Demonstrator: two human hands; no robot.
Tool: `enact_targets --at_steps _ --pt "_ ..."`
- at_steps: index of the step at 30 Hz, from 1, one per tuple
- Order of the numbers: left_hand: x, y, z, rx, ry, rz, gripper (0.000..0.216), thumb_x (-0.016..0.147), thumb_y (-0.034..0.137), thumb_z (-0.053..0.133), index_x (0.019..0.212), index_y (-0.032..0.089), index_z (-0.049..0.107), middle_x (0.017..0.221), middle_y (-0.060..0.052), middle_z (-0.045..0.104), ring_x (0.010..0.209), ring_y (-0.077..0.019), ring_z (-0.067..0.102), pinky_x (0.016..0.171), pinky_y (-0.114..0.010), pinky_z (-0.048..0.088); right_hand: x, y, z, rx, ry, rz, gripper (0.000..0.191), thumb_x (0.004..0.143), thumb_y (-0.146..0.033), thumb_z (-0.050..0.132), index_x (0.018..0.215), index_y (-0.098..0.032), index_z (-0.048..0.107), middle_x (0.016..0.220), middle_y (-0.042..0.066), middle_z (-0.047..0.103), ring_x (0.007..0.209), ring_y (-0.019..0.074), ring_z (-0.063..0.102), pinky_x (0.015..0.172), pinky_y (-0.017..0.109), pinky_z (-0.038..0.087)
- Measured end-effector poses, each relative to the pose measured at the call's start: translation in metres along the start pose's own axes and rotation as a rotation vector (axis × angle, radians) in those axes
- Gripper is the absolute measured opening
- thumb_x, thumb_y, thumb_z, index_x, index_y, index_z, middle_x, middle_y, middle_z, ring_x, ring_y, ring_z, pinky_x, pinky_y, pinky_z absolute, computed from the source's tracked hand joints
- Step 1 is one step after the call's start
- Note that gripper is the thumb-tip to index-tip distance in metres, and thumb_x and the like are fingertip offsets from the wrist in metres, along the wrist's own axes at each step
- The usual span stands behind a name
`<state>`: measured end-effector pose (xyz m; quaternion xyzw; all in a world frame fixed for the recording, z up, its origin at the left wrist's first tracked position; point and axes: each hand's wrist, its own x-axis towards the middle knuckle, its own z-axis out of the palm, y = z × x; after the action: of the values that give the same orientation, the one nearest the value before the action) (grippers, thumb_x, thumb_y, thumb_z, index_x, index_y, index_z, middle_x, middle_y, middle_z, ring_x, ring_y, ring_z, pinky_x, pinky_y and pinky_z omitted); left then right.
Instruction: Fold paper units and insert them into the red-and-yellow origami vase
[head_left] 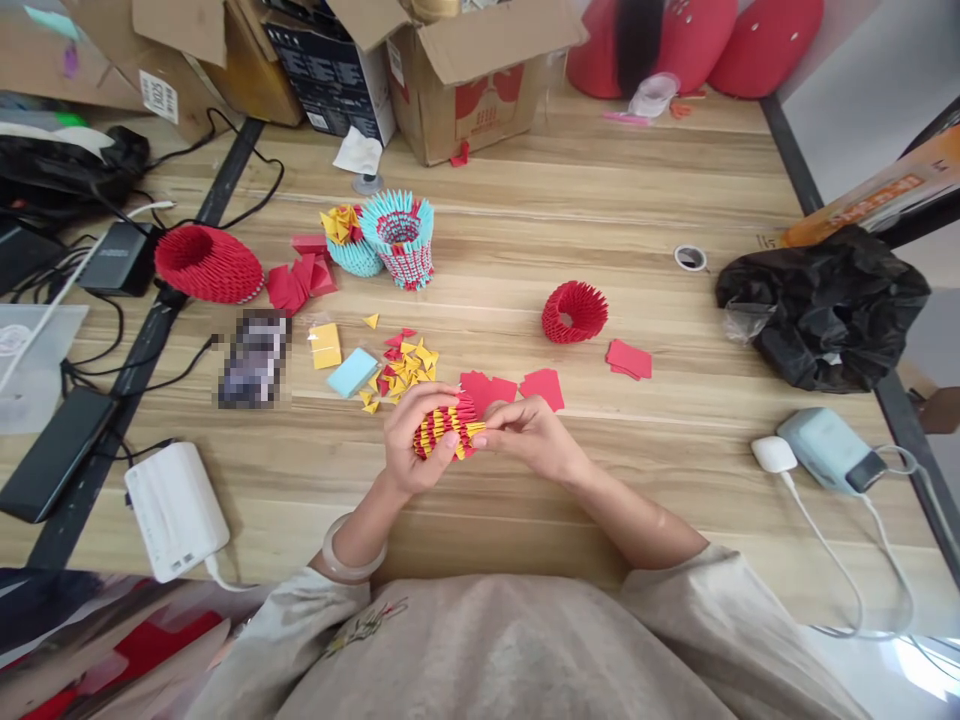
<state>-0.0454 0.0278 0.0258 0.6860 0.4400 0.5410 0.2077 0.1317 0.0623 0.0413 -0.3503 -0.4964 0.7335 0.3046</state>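
Note:
Close to my body, a red and yellow piece of modular origami is held above the table. My left hand wraps round its left side, with the thumb across the front. The thumb and forefinger of my right hand pinch a yellow folded paper piece at its right edge; whether that piece is fixed in is too small to tell. Just beyond my left hand lies a loose pile of yellow paper triangles with some red ones. Red paper slips lie behind my right hand.
A red origami ring stands right of centre, near red slips. Blue and red origami vases and a red one are at the back left. A white power bank, tape roll and black plastic bag lie around.

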Motion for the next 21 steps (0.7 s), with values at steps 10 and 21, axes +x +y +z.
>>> enact_targets --at_steps 10,21 --pt "0.003 -0.001 0.000 0.124 0.004 0.105 0.023 0.080 0.026 0.057 0.101 0.018 0.060 0.101 -0.010 0.064 0.092 -0.0227 0.064 0.081 -0.039 0.055 0.002 0.000 -0.003 0.146 -0.016 0.144 0.022 0.060 -0.034 0.083 0.070 -0.016 0.076 0.070 0.002 0.074 0.062 0.0105 0.063 0.066 0.025 0.051" --pt "0.002 -0.007 0.000 0.155 -0.038 0.122 0.027 0.078 0.022 0.058 0.104 0.016 0.059 0.103 -0.012 0.063 0.094 -0.0230 0.063 0.083 -0.039 0.054 0.006 0.010 -0.003 0.178 0.050 0.170 0.021 0.056 -0.031 0.085 0.066 -0.016 0.075 0.063 0.000 0.072 0.058 0.0088 0.062 0.063 0.022 0.050"
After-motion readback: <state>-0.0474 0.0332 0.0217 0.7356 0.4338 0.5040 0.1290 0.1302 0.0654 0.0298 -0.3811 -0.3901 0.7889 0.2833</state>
